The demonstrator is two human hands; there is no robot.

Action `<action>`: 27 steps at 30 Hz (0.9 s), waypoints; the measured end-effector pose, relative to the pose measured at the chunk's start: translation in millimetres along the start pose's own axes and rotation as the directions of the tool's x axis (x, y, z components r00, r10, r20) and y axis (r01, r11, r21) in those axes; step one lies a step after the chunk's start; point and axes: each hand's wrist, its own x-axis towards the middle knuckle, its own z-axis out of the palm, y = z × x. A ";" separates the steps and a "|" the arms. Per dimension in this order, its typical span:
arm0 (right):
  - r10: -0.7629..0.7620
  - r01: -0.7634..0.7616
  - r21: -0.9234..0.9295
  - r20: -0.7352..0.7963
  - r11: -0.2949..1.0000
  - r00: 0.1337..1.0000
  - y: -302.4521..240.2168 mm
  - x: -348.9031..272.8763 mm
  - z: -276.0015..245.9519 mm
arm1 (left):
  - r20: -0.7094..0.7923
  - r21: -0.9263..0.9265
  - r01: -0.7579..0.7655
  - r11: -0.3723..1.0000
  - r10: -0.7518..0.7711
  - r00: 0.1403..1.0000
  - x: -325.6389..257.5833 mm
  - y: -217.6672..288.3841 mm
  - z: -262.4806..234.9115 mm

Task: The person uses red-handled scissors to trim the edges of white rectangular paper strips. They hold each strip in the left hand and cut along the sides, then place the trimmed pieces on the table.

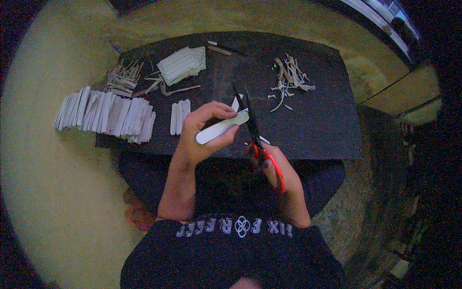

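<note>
My left hand [193, 136] pinches a white paper strip [219, 130] with a rounded end between thumb and fingers, above the near part of the dark table. In my right hand [286, 169] is a pair of scissors [254, 126] with red handles and dark blades. The blades are spread apart and point away from me, at the strip's far right end. A small pale piece of paper [237, 102] shows between the blades; whether it is still joined to the strip, I cannot tell. Several similar strips [180, 117] lie side by side left of my left hand.
A long row of stacked white strips [106, 113] runs along the table's left edge. Behind it lie curled offcuts [124, 77] and sheets with outlined strips [182, 65]. A dark pen-like stick [226, 47] is at the back; more offcuts [290, 77] sit on the right.
</note>
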 end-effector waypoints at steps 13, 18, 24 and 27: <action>0.092 -0.082 -0.080 0.128 0.993 0.988 5.3 2.8 -14.9 | -0.008 -0.066 0.194 0.979 -0.194 0.981 1.0 8.6 -4.4; 0.062 -0.059 -0.043 0.068 0.997 0.996 2.5 0.4 -12.3 | -0.031 -0.080 0.261 0.962 -0.264 0.964 1.2 10.4 -3.9; 0.120 -0.105 -0.099 0.160 0.990 0.980 6.1 2.4 -19.8 | -0.068 -0.130 0.302 0.944 -0.312 0.948 2.2 7.9 -1.6; 0.141 -0.128 -0.087 0.166 0.988 0.976 0.7 2.3 -19.1 | -0.075 -0.142 0.291 0.946 -0.303 0.950 2.5 5.4 -2.3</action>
